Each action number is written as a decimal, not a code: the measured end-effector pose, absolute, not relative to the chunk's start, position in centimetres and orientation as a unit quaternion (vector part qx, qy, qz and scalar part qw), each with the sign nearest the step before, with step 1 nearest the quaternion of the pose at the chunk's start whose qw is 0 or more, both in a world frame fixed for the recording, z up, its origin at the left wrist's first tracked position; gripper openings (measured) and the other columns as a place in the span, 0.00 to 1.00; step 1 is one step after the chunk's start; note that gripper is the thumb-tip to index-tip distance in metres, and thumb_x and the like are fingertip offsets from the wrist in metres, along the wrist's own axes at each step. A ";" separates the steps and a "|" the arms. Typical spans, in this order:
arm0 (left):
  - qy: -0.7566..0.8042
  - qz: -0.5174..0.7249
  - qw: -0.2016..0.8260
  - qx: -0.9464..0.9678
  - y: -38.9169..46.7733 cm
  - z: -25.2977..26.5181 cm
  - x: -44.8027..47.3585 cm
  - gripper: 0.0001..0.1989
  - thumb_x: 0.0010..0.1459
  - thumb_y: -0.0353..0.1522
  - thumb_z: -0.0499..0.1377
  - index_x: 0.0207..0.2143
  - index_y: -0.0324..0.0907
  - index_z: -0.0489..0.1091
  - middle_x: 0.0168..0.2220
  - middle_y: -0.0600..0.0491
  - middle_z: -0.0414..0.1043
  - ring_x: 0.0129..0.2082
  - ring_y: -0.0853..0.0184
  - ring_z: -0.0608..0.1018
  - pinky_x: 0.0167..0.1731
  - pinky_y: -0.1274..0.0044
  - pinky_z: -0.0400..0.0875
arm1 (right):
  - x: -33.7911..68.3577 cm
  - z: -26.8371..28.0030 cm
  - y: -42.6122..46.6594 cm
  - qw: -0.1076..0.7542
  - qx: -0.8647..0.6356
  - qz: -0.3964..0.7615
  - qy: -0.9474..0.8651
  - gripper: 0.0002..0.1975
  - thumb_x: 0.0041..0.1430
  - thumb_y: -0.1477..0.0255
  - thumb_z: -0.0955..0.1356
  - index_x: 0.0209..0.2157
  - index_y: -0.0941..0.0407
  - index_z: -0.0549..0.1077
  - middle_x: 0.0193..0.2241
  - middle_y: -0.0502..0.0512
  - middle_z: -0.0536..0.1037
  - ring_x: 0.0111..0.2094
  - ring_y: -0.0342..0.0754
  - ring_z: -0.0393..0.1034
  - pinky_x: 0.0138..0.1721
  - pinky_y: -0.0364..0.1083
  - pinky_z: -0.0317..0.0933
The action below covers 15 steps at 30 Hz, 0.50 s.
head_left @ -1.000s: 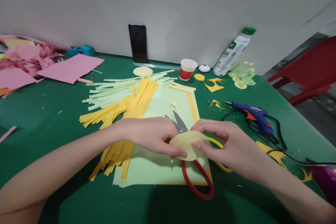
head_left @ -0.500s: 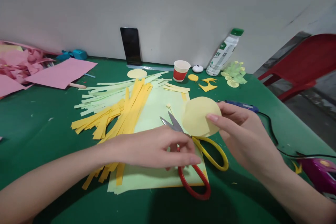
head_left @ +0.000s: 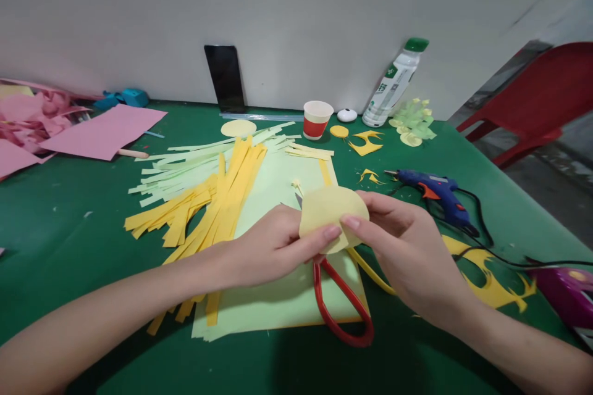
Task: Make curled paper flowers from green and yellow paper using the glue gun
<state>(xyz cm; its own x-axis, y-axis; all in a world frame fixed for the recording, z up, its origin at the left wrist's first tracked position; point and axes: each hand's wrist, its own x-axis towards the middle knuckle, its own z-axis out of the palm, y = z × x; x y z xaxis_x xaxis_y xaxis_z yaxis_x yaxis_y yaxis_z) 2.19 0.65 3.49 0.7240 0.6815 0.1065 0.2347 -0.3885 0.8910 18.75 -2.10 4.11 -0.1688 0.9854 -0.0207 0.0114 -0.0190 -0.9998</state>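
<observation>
Head view: two hands [head_left: 271, 250] [head_left: 407, 250] hold one disc [head_left: 327, 207] (yellow)

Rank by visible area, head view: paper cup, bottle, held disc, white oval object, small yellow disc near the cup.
1. Held disc
2. Bottle
3. Paper cup
4. White oval object and small yellow disc: too alike to rank.

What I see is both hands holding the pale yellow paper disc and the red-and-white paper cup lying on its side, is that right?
No: the head view shows the red-and-white paper cup standing upright. The left hand and right hand do hold the pale yellow paper disc.
</observation>
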 end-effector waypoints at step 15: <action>0.291 0.214 0.459 0.812 1.0 3.5 2.0 0.17 0.60 0.35 0.44 0.20 0.39 0.57 0.18 0.59 0.55 0.19 0.75 0.61 0.21 0.83 0.58 | 18.4 4.3 -2.1 0.426 -0.479 0.503 -0.579 0.05 0.51 0.71 0.68 0.24 0.56 0.70 0.25 0.47 0.74 0.29 0.40 0.69 0.32 0.39 0.64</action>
